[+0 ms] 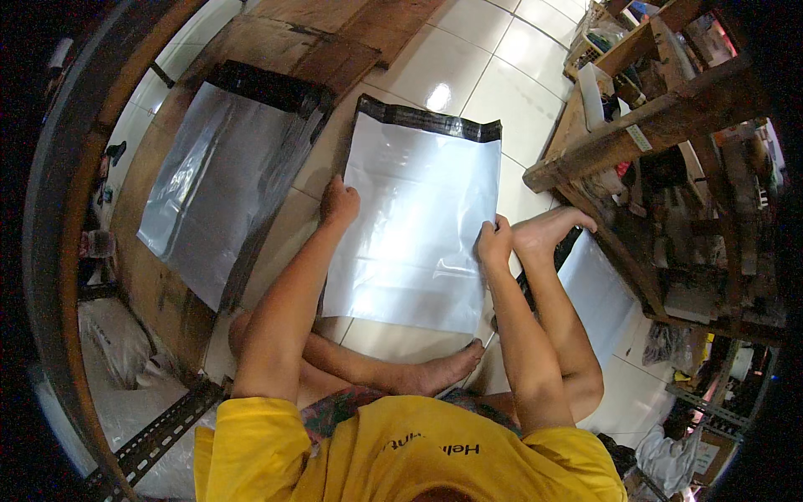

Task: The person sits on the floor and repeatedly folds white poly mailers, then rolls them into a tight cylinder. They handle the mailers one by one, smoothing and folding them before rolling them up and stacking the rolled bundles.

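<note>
Here we are, looking down at a person seated on the white tiled floor (493, 75), legs folded, and flat on the tiles in front lies a silvery-white plastic mailer bag (414, 226) with a black flap strip along its far edge; the left hand (339, 203) sits curled on the bag's left edge, fingers tucked so that I cannot tell whether it pinches the film or merely presses it down; the right hand (494, 241) is bunched at the right edge, fingertips closed on the border as if nipping it, right beside the person's own bare foot (554, 230); so both hands are at the sides, about mid-height, with the bag stretched smooth between them.

How will it handle? Judging by the sheen and the soft creases, this is thin film, very light, limp, and slick against glossy tile; it looks likely to slide or billow at a careless tug, and to wrinkle rather than break; the side seams, where the hands already are, look like the firmest places to take it, or the black flap at the far end, which seems doubled and stiffer.

To the left, a second, greyer mailer bag (213, 188) lies on brown wooden boards (288, 42); to the right, a cluttered wooden rack (661, 125) stands close by.
</note>
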`<action>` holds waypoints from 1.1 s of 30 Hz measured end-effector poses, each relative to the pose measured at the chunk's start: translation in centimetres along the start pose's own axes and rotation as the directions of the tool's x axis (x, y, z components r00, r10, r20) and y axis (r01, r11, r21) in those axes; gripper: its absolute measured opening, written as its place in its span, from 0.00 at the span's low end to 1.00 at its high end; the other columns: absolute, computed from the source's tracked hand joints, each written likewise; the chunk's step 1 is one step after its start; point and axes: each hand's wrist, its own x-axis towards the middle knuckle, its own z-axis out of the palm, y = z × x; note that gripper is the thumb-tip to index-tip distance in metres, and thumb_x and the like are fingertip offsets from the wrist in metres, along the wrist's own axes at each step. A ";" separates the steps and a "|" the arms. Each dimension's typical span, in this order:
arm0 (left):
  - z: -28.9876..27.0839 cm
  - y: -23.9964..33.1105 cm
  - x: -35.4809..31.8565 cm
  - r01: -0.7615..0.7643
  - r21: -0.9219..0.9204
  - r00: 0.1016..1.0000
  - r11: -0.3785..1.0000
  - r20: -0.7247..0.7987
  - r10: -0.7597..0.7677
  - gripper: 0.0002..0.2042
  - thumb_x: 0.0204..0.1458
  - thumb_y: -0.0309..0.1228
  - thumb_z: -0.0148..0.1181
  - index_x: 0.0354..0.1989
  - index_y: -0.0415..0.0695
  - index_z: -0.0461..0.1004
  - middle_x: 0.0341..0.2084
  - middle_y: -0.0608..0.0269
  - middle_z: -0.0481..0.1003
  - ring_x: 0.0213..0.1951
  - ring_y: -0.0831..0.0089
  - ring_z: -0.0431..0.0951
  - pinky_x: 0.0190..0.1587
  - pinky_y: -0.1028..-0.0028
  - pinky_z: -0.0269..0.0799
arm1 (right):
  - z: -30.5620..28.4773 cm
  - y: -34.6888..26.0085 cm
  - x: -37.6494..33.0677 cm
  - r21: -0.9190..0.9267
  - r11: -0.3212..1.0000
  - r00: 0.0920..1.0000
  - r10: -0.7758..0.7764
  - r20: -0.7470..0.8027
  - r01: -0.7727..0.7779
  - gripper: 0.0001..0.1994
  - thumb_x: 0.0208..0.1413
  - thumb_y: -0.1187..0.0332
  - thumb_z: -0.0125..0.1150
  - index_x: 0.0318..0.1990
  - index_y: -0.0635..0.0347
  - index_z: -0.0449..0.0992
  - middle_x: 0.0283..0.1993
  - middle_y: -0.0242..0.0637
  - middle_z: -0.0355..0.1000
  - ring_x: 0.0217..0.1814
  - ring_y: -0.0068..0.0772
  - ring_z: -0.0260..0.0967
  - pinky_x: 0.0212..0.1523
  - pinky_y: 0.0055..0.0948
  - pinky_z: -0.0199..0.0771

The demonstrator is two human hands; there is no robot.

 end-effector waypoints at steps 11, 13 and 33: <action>3.8 11.8 15.1 -0.051 0.047 0.985 0.998 0.165 0.043 0.25 0.53 0.32 0.50 0.61 0.37 0.68 0.59 0.37 0.71 0.62 0.44 0.70 0.65 0.55 0.65 | -0.8 -6.7 12.0 -0.149 0.976 0.962 -0.184 -0.200 0.156 0.17 0.56 0.67 0.54 0.49 0.67 0.77 0.46 0.59 0.77 0.51 0.59 0.75 0.53 0.45 0.73; 4.6 13.6 19.2 -0.128 -0.040 0.985 0.991 0.109 0.131 0.26 0.51 0.31 0.52 0.61 0.38 0.68 0.59 0.38 0.71 0.62 0.44 0.70 0.65 0.56 0.65 | -0.1 -9.1 14.5 -0.187 0.972 0.957 -0.184 -0.223 0.143 0.17 0.55 0.68 0.54 0.49 0.67 0.77 0.47 0.60 0.77 0.51 0.60 0.75 0.54 0.46 0.73; 6.7 16.0 25.3 -0.350 0.220 0.937 0.910 0.072 0.343 0.42 0.52 0.39 0.60 0.71 0.30 0.48 0.68 0.31 0.55 0.69 0.43 0.58 0.70 0.60 0.57 | 0.5 -8.4 23.9 -0.403 0.914 0.997 0.014 -0.070 -0.042 0.36 0.53 0.57 0.64 0.59 0.80 0.62 0.55 0.68 0.72 0.59 0.63 0.72 0.61 0.46 0.72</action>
